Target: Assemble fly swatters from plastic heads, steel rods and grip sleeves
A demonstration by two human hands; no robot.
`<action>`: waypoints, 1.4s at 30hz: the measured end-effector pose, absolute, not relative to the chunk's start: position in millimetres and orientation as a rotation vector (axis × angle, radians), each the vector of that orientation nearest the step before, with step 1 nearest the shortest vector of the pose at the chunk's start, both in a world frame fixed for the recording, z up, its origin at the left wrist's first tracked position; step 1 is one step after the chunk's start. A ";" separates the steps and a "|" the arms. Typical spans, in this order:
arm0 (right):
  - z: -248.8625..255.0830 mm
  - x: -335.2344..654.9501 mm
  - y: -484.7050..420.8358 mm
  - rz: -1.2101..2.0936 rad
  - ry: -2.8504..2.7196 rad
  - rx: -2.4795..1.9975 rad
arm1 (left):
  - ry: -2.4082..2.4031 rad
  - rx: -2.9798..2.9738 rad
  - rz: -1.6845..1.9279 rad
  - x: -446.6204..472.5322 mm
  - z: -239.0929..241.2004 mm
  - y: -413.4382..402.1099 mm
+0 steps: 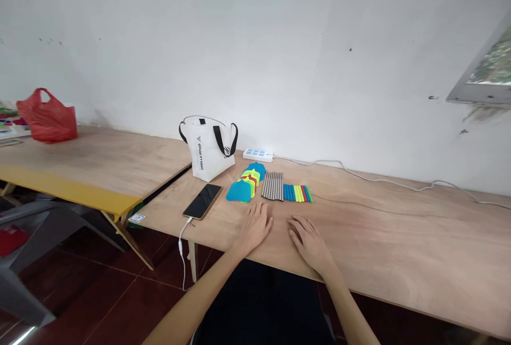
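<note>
My left hand [255,225] lies flat on the wooden table [399,249], fingers stretched out, holding nothing. Beside it my right hand [307,238] also rests palm down with fingers apart. Just beyond the fingertips lies a row of grey sticks [273,186], then a row of coloured sticks [297,193] in blue, yellow, red and green. Left of the grey sticks sits an overlapping pile of flat blue, yellow and red shapes [245,183].
A dark phone [202,201] on a white cable lies left of my hands. Behind it stand a white tote bag [208,148] and a white power strip [258,154] with its cord along the wall. A red plastic bag [48,116] sits on the neighbouring table.
</note>
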State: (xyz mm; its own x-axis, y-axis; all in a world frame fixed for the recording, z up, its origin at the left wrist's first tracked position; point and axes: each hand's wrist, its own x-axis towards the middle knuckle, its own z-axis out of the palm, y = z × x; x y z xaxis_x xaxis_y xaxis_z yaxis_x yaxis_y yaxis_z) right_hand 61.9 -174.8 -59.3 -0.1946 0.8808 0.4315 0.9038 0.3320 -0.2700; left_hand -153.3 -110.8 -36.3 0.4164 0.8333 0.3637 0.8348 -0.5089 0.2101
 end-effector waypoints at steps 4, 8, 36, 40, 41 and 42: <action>-57.4 61.5 -176.3 -0.056 -2.094 -1.566 | -1.552 -2.585 -0.545 -149.7 -36.0 -80.0; -58.2 62.2 -176.2 -0.056 -2.101 -1.584 | -1.600 -2.584 -0.356 -145.4 -28.8 -60.9; -59.2 61.6 -175.6 -0.076 -2.083 -1.540 | -1.409 -2.683 -0.518 -160.3 -40.5 -150.9; -59.1 61.4 -175.8 -0.076 -2.085 -1.535 | -1.235 -2.831 -0.563 -170.7 -31.4 -173.4; -59.0 61.3 -175.9 -0.074 -2.086 -1.535 | -1.184 -2.870 -0.553 -174.0 -28.0 -170.9; -59.0 61.1 -175.9 -0.071 -2.086 -1.535 | -1.121 -2.904 -0.535 -177.4 -24.7 -165.3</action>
State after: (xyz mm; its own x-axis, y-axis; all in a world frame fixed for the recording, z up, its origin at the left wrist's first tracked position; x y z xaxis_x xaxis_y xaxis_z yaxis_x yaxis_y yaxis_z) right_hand 61.1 -175.9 -59.0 -0.2022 0.8693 0.4510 0.8979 0.3484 -0.2689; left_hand -177.4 -165.3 -24.7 0.6908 0.6554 0.3054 0.6496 -0.7480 0.1360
